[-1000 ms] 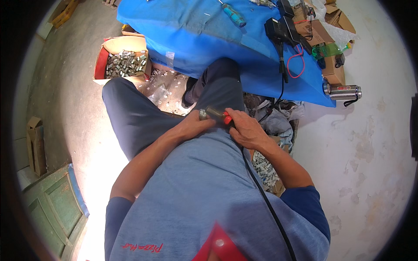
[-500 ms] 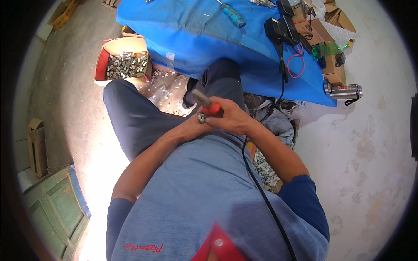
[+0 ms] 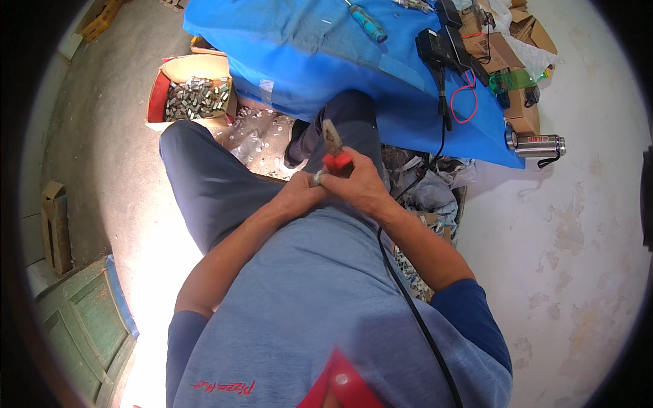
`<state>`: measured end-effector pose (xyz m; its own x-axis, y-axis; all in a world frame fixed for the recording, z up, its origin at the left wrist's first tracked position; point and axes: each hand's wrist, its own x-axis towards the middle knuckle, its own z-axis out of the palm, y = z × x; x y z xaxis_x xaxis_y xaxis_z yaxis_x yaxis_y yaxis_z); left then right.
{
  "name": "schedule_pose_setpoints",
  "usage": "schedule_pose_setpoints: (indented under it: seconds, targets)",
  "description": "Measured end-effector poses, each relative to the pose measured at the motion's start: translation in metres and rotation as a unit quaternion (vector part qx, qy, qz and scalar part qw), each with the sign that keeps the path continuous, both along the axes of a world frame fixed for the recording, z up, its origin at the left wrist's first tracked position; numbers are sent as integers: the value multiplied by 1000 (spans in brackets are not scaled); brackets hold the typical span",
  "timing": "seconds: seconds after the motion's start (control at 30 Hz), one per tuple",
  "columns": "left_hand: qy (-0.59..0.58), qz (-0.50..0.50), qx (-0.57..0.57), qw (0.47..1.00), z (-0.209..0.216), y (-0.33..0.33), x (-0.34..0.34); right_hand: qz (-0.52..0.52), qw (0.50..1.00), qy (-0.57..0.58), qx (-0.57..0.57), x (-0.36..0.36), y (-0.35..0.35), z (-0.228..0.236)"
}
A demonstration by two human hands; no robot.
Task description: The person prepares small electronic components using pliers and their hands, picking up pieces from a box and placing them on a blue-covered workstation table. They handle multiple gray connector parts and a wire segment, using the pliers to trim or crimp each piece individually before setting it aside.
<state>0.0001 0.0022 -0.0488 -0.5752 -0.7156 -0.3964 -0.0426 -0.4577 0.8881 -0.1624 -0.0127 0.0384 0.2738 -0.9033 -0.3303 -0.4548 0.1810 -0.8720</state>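
Note:
My right hand (image 3: 362, 182) is closed around a pair of red-handled pliers (image 3: 332, 138), the worn metal jaws pointing away from me. Held in front of my belly, my left hand (image 3: 299, 195) pinches a small metal piece (image 3: 315, 178), mostly hidden by fingers. The right thumb and fingertips meet the left hand at this piece. Whether the plier jaws are parted is too small to tell.
A cardboard box (image 3: 224, 66) of small metal parts stands beyond my left knee. The blue-covered table (image 3: 292, 51) ahead bears a screwdriver (image 3: 367, 24) and black power adapters (image 3: 435, 47). A steel flask (image 3: 539, 145) lies at right. A black cable (image 3: 416, 309) crosses my shirt.
The pliers have swung a little to the right and their jaws now point more away from me. My fingers have closed further over the small metal piece.

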Motion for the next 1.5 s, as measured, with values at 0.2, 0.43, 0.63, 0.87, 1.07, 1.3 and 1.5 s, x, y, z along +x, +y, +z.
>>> schedule_pose_setpoints:
  seconds: [0.2, 0.43, 0.63, 0.87, 1.07, 1.3, 1.5]
  targets:
    - [15, 34, 15, 999, 13, 4, -1, -113, 990, -79, 38, -7, 15, -10]
    - [13, 59, 44, 997, 32, 0, 5, -75, 986, -116, 96, -26, 51, -3]
    - [-1, 99, 11, 995, 30, 4, -1, -36, 978, -157, 130, -37, 45, -21]
    - [-26, 113, -11, 993, 10, 3, 1, -78, 987, -69, 120, -34, 37, -1]
    - [-13, 142, -55, 988, 4, 3, 0, 32, 973, 172, -151, -20, 48, 11]
    - [-24, 198, -47, 979, -8, 3, 5, -71, 986, -116, 95, -13, 21, 50]
    - [-24, 201, -70, 977, 0, 2, 6, 94, 920, 296, -238, -30, 21, 14]
